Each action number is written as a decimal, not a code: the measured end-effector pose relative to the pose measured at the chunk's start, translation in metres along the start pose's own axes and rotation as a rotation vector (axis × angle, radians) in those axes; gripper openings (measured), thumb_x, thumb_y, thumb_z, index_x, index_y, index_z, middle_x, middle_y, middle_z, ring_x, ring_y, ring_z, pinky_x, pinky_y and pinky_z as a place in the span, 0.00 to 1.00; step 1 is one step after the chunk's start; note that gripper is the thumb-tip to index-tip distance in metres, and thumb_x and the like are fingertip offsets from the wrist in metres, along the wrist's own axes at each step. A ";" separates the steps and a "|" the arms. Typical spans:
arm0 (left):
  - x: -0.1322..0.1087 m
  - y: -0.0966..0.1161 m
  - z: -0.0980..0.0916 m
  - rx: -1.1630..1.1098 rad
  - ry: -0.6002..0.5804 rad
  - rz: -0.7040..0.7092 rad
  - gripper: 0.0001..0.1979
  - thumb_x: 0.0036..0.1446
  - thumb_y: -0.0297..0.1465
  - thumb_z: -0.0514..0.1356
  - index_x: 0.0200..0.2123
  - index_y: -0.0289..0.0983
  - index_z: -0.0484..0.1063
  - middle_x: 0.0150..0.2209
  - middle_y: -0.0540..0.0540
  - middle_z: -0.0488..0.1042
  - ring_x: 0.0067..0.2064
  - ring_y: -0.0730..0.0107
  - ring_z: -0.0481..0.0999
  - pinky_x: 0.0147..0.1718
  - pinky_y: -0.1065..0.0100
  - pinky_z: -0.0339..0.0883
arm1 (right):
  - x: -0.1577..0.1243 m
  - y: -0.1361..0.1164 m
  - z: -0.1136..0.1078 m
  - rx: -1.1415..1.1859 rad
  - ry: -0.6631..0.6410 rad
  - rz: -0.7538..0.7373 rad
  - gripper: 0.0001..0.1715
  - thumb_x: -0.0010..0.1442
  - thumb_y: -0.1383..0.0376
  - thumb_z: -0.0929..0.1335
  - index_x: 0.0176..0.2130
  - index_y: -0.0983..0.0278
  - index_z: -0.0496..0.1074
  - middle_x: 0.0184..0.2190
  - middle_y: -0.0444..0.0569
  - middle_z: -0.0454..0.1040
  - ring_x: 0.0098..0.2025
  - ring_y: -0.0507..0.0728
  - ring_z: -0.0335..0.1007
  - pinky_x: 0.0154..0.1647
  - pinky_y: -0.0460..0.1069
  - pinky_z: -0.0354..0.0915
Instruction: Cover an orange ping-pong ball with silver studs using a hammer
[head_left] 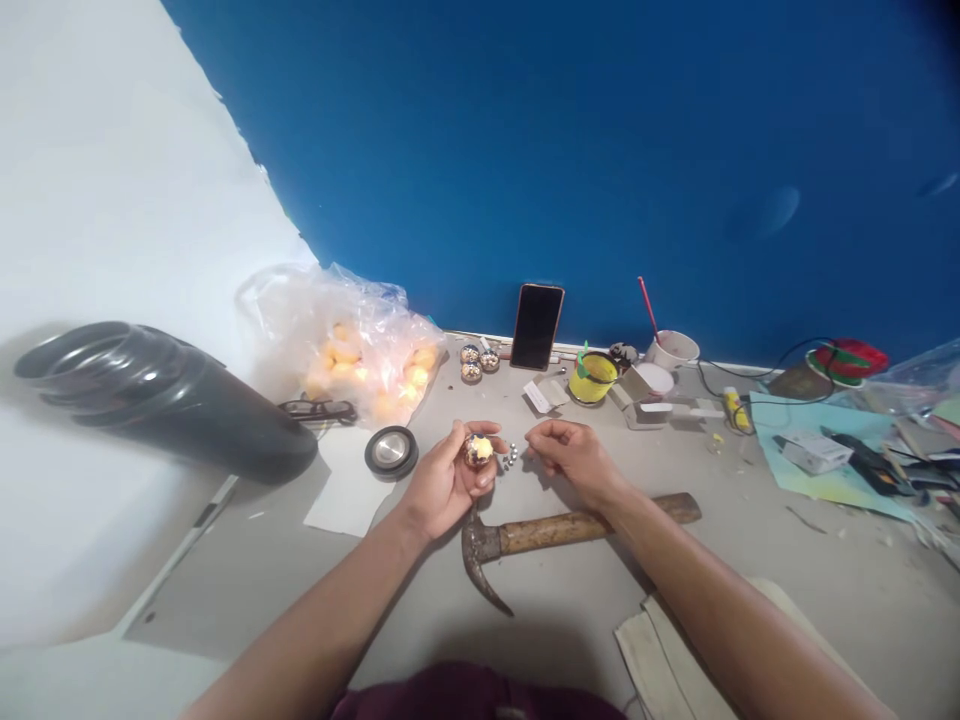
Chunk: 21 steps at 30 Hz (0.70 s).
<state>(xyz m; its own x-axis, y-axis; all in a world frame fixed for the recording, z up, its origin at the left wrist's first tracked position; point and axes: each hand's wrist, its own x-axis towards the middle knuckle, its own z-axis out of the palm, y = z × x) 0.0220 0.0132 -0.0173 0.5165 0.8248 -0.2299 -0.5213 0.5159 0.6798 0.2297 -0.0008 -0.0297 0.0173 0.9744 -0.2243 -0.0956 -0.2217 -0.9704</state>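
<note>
My left hand [450, 480] is closed around a small yellow ball [480, 448], part of its surface covered with dark, shiny studs. To the right of it, my right hand [574, 455] has thumb and forefinger pinched together; anything between them is too small to make out. Several small silvery studs [511, 457] lie on the table between the two hands. Below them is a claw hammer [551, 532] with a wooden handle, which my right forearm partly crosses. Three studded balls [471, 370] of a similar look sit together farther back.
A clear plastic bag [360, 345] of yellow balls stands at the left, beside a big dark bottle [202, 410] and a round lid [391, 452]. A phone [537, 325] leans on the wall. A yellow cup [592, 378], small opened boxes [547, 395] and a cloth [660, 650] lie rightward.
</note>
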 end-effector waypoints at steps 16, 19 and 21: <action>-0.014 -0.009 0.011 0.751 0.152 0.239 0.24 0.68 0.52 0.49 0.39 0.37 0.72 0.21 0.53 0.66 0.23 0.73 0.62 0.23 0.71 0.55 | -0.034 -0.019 0.029 0.116 -0.143 0.018 0.18 0.49 0.54 0.79 0.32 0.65 0.79 0.27 0.46 0.77 0.20 0.47 0.61 0.20 0.44 0.59; -0.015 -0.010 0.013 0.806 0.173 0.281 0.23 0.69 0.50 0.49 0.39 0.38 0.71 0.22 0.53 0.68 0.23 0.73 0.63 0.24 0.70 0.56 | -0.035 -0.014 0.031 0.096 -0.131 0.010 0.16 0.49 0.56 0.78 0.32 0.65 0.79 0.26 0.45 0.76 0.20 0.47 0.60 0.20 0.44 0.58; -0.015 -0.011 0.015 0.833 0.177 0.306 0.23 0.69 0.50 0.49 0.38 0.37 0.71 0.22 0.53 0.67 0.23 0.73 0.63 0.23 0.70 0.56 | -0.035 -0.013 0.032 0.097 -0.121 0.001 0.14 0.49 0.58 0.78 0.31 0.65 0.78 0.24 0.43 0.74 0.20 0.47 0.60 0.21 0.44 0.58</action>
<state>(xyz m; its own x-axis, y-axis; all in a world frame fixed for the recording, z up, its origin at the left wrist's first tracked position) 0.0301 -0.0087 -0.0106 0.2877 0.9576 -0.0130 0.0771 -0.0097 0.9970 0.1980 -0.0306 -0.0068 -0.1029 0.9729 -0.2069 -0.1911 -0.2235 -0.9558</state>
